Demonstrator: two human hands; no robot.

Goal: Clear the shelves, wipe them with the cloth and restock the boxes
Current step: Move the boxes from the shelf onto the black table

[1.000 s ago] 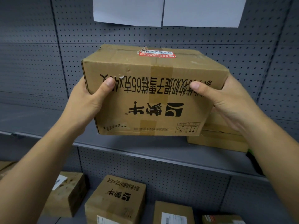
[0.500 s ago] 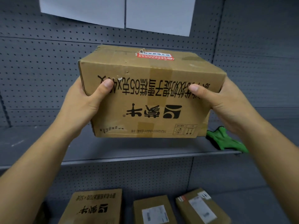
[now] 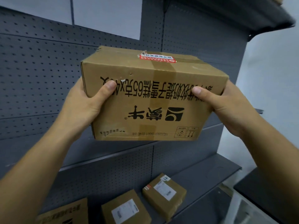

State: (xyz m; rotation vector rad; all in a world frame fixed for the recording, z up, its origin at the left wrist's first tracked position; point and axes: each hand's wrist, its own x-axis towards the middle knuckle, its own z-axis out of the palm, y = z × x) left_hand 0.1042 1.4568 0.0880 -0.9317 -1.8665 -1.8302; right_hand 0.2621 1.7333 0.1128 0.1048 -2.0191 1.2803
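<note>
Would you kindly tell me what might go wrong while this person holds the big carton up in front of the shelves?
1. The left hand and right hand grip the carton only at its ends, with no support visible beneath; it might slip.
2. Small boxes lie on the lower shelf roughly below; a dropped carton could hit them.
3. The carton's print and arrow mark are upside down, so the contents may be inverted.
</note>
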